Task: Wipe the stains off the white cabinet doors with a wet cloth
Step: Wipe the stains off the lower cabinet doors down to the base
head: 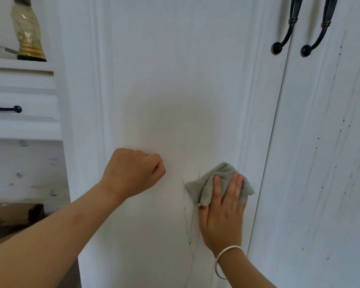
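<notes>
The left white cabinet door [170,69] fills the middle of the view, the right door [324,163] stands beside it. My right hand [222,215] presses a grey-green cloth [212,183] flat against the left door, near its right moulding. A thin dark drip line [185,208] runs down the door just left of the cloth. My left hand [133,173] is a fist resting against the same door, holding nothing. The right door carries several dark specks and streaks [341,132].
Two black curved handles [287,34] [318,36] hang at the top right, one per door. At the left are a shelf with a gold-based ornament [28,32], a white drawer with a black handle [5,109], and a speckled countertop [25,173] below.
</notes>
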### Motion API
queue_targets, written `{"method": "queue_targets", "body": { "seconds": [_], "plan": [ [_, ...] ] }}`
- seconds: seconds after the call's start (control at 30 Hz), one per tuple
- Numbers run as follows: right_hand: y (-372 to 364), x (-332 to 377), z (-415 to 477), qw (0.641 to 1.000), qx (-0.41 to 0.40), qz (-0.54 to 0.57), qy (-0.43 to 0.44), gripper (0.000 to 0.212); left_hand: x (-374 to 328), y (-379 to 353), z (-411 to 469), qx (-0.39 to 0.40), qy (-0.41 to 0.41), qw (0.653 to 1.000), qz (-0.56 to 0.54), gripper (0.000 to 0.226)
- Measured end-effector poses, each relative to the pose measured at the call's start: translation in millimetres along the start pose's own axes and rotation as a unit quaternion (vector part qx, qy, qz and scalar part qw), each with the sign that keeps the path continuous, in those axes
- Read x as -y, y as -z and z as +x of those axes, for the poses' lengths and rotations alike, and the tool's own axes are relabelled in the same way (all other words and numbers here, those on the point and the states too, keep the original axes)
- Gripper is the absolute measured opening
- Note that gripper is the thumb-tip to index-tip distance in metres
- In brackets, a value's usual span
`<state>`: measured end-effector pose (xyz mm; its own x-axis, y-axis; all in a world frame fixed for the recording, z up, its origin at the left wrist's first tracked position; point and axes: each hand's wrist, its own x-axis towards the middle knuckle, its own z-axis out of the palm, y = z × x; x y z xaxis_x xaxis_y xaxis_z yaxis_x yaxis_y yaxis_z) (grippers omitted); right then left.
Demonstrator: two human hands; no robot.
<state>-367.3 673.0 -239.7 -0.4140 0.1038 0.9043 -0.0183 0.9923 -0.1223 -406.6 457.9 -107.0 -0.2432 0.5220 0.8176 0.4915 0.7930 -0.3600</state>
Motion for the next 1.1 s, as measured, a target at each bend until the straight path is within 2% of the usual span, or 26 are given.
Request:
{"method": "queue_targets", "body": {
  "seconds": [0.2,0.27,0.37,0.47,0.53,0.67,0.8,0.93,1.03,1.1],
  "plan": [
    [6,-6,-17,0.998,0.060,-0.031,0.019,0.069,1,1,-6,0.021,0.028,0.999,-0.001,0.039],
    [16,3,8,0.999,0.050,-0.010,0.020,0.068,0,2,-5,0.038,0.040,0.998,-0.010,0.041],
    [26,28,62,0.999,-0.008,0.045,-0.009,0.065,-2,3,-8,0.048,0.066,0.995,-0.051,0.045],
    [19,49,77,0.994,-0.063,0.064,-0.065,0.062,-13,-3,-13,0.080,0.039,0.994,-0.070,0.044],
    [5,57,60,0.993,-0.069,0.047,-0.081,0.063,-20,-9,-20,0.087,0.014,0.994,-0.065,0.043],
    [-25,69,3,0.990,-0.051,0.043,-0.127,0.063,-22,-14,-28,0.062,0.021,0.995,-0.076,0.040],
    [-48,76,-53,0.977,-0.029,0.063,-0.200,0.076,-20,-14,-32,0.070,0.013,0.993,-0.092,0.039],
    [-57,60,-114,0.980,0.046,0.048,-0.186,0.077,-20,-19,-55,0.128,-0.013,0.988,-0.088,0.040],
    [-55,44,-134,0.981,0.075,0.055,-0.170,0.074,-19,-23,-63,0.182,0.020,0.978,-0.098,0.043],
    [-46,39,-126,0.981,0.084,0.061,-0.165,0.079,-20,-22,-60,0.190,0.029,0.976,-0.106,0.043]
  ]
}}
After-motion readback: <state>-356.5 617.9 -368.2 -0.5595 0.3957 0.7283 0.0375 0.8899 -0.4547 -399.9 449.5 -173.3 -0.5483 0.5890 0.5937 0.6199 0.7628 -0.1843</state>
